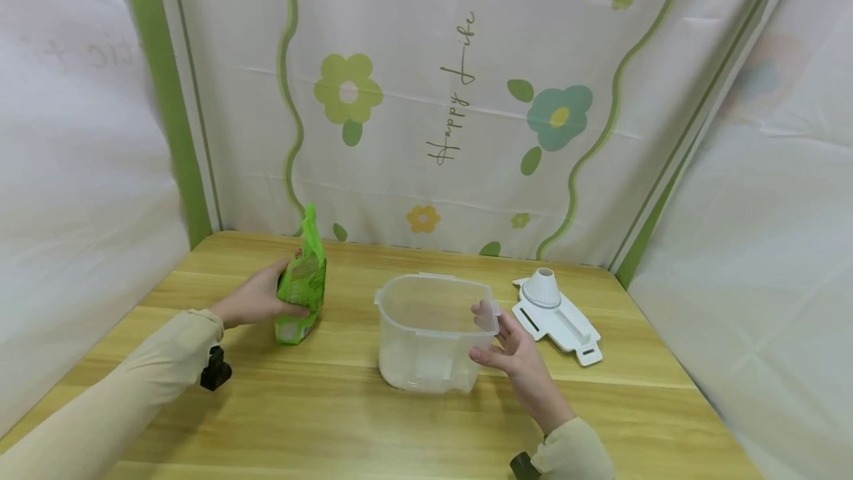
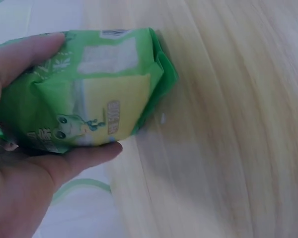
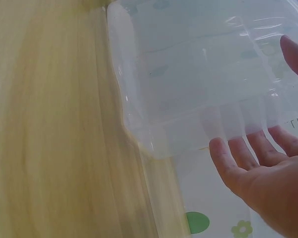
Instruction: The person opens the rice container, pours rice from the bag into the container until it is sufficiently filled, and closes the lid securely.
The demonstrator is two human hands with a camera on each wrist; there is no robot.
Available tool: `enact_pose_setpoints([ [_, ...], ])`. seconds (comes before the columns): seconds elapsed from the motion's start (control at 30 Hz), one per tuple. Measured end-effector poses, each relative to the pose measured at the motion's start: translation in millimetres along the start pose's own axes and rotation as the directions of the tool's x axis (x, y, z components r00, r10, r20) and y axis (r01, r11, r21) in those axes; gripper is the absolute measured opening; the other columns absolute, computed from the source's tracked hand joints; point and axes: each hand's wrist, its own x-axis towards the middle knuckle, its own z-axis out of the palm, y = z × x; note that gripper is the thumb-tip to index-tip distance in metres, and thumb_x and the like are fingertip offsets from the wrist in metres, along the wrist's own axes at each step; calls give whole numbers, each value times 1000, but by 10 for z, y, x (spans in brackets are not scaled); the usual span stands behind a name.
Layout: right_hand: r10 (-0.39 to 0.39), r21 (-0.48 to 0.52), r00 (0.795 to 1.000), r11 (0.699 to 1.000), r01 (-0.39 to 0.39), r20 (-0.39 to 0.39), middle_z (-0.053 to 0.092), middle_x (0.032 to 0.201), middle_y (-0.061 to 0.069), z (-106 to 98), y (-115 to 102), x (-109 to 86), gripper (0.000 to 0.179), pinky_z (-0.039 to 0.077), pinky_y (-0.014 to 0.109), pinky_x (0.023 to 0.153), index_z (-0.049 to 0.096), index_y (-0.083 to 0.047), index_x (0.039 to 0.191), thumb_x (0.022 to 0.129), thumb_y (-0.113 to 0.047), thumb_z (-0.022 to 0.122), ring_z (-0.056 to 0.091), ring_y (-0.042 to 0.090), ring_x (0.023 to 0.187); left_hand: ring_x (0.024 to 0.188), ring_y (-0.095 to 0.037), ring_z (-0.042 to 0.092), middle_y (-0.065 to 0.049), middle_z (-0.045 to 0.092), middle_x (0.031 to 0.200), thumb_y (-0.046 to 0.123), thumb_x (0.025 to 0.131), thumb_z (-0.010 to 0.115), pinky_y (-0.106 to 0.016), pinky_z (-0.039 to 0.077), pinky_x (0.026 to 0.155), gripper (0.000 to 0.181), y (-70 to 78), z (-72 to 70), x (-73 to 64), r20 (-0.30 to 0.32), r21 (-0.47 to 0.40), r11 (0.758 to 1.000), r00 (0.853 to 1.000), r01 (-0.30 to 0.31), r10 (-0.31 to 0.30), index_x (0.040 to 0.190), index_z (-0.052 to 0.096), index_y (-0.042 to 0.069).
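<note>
There are two hands, one bag, one container and one lid on or over the worktop (image 1: 346, 432). The left hand (image 1: 256, 298) is clamped round the green bag (image 1: 305, 291), thumb on one face and fingers on the other; the bag stands upright just beyond that wrist, between the hands but much closer to the left, and whether its base touches the worktop I cannot tell. The right hand (image 1: 516, 354) is well apart from the left and curves round the near corner of the clear container (image 1: 426, 361), thumb on one wall and fingertips against the next. That container sits upright and uncovered between the hands, just left of the right one. Its lower part looks cloudy and pale, but I cannot tell whether that is a layer inside or the plastic itself; what the bag holds is hidden. The white lid (image 1: 566, 324), with one cone-shaped spout (image 1: 543, 289), lies flat beyond and to the right of the right hand, apart from the container. One tiny white speck (image 2: 163, 118) lies on the worktop near the bag's base.
</note>
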Motion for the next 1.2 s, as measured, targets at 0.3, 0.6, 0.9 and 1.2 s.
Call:
enact_pose_setpoints([
  [0.3,-7,-6,1000,1000,7,12,32,153,22,21,13,16,76,43,32,102,33,0,150,85,1,73,29,33,139,110,-37,59,-21,58,124,27,73,89,-54,50,91,93,93,-50,-61,-9,1,999,999,35,-35,142,36,-5],
  [0.6,-15,-14,1000,1000,15,8,35,152,21,34,-3,17,73,42,36,103,38,-3,148,85,0,74,30,32,139,95,-26,61,-12,61,110,24,70,90,-45,54,81,82,604,-235,-117,37,47,999,999,10,-12,132,44,-2],
  [0.9,-13,-23,1000,1000,13,1,34,152,19,11,-12,2,73,41,34,103,36,-3,149,86,0,73,29,31,139,90,-22,61,-7,62,104,28,67,91,-42,53,78,81,1200,-238,-83,79,120,991,996,-52,43,131,47,6],
  [1.2,-14,-19,1000,1000,14,-2,35,152,18,4,2,-6,74,43,30,101,35,-3,150,86,0,73,28,31,140,86,-22,61,-6,62,102,30,64,91,-38,54,72,79,1569,-158,-2,43,169,984,998,-54,47,128,50,9],
])
